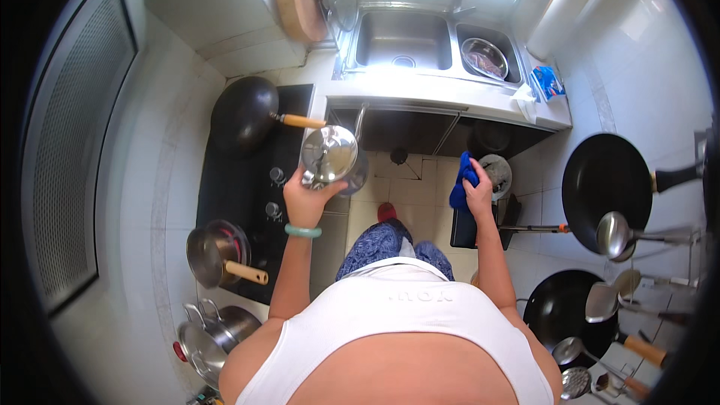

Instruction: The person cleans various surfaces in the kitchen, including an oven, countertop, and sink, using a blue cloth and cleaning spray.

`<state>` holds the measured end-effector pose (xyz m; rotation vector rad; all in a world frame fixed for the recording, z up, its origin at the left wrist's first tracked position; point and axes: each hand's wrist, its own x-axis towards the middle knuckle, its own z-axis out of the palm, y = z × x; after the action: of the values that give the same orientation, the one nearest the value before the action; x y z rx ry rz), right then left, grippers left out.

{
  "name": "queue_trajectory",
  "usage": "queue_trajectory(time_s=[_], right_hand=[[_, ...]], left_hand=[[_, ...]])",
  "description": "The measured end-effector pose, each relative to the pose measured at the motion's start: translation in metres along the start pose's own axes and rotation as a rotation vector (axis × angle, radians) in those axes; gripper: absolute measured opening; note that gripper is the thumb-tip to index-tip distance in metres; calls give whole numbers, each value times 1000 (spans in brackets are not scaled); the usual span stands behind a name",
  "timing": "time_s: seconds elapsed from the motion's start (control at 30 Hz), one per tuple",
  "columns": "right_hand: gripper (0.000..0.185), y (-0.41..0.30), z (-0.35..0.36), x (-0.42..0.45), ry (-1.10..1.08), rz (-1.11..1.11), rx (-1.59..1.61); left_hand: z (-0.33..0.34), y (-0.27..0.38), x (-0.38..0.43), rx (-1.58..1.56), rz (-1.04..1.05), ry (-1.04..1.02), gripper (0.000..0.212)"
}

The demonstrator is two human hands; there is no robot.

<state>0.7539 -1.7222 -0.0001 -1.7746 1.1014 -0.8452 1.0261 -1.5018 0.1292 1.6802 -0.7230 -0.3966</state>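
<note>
My left hand point(308, 197) grips a shiny metal kettle point(331, 154) with a long spout, near the edge of the black cooktop point(242, 180); its exact hold on the handle is partly hidden. A blue cloth point(462, 183) is pinched in my right hand point(478, 191), apart from the kettle. Behind the kettle, on the cooktop, rests a dark wok point(246, 112) with a wooden handle pointing at it. At the cooktop's near end stands a steel saucepan point(208, 253) with a wooden handle.
A double sink point(404, 39) lies ahead, a metal bowl point(485, 57) in its right basin. Pans point(604, 191) and ladles point(613, 233) hang on the right wall. A lined bin point(495, 174) and a black dustpan point(466, 228) are low at right. Steel pots point(233, 326) stand at near left.
</note>
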Motion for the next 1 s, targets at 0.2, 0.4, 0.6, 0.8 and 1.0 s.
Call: queue_trajectory(time_s=[0.2,0.4,0.6,0.8,1.0], right_hand=[[59,-22,12,134,82,-248,-416],[58,15,33,252,8,-384,-632],[59,25,56,311,-320,-324,-651],[38,68,133,429,-572,-114,-311],[53,128,233,471,-950,194,-749]], left_hand=[[63,-49,134,-70,-35,89,53],[118,-74,217,26,-68,131,55],[162,-119,248,-83,-251,314,48],[211,-110,266,-129,-460,632,33],[231,-116,268,-132,-492,794,35]])
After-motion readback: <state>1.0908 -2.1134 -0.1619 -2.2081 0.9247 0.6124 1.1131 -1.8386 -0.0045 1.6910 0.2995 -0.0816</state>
